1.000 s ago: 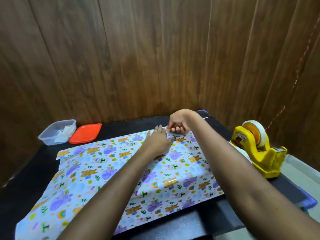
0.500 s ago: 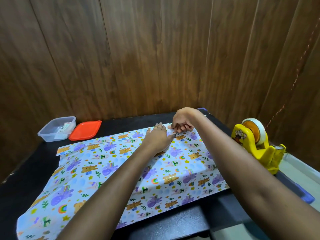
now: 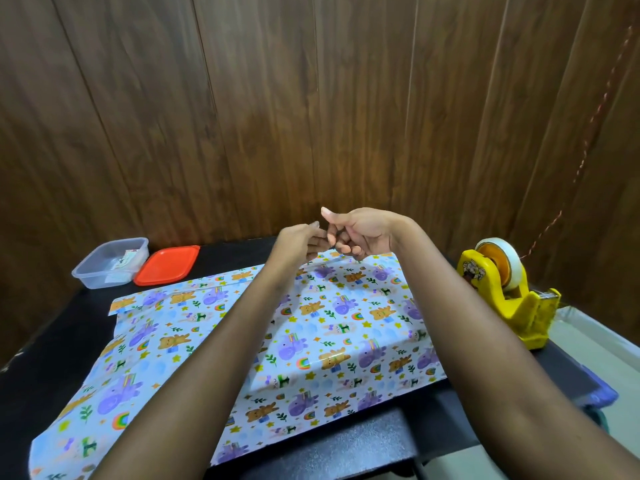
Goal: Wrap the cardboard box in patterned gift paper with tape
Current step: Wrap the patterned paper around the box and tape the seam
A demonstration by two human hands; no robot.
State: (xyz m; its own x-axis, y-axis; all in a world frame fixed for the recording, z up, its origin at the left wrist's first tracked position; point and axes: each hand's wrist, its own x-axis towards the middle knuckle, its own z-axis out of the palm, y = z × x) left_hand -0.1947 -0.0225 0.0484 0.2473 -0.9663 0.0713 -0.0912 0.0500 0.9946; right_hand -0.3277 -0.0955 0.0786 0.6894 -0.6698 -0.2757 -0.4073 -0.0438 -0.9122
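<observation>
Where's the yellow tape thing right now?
In the head view, the yellow tape dispenser stands on the right side of the black table, just right of the patterned gift paper.

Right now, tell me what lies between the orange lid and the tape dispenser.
Head view: between the orange lid and the tape dispenser are the left hand and right hand, close together above the far edge of the gift paper.
</observation>
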